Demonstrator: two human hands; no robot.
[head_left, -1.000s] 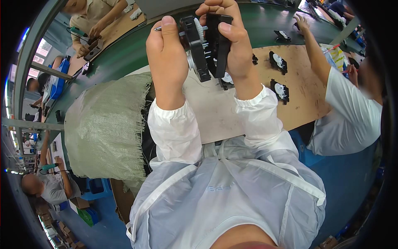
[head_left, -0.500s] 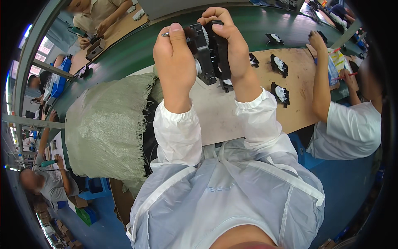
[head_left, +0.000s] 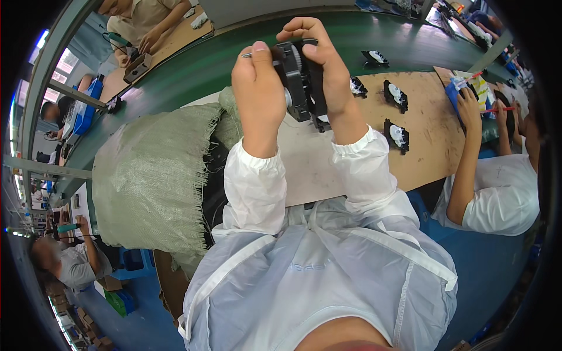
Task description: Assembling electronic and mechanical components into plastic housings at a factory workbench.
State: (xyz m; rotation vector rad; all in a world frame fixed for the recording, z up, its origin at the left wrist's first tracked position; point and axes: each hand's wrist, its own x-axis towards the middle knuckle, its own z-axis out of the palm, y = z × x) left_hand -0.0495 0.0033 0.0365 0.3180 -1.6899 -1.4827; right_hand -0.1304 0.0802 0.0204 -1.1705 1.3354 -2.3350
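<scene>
Above the board (head_left: 316,169), the left hand (head_left: 259,96) is bent firmly around a black geared part (head_left: 294,76), its fingers mostly hidden, while the right hand (head_left: 333,76), half curled, grips a black housing (head_left: 316,88) just beside it; if these two touch, I cannot tell. Left of the board bulges a green woven sack (head_left: 152,175), and on the board's right half lie black units with white discs (head_left: 396,95). Beyond the board runs a green belt (head_left: 205,67).
</scene>
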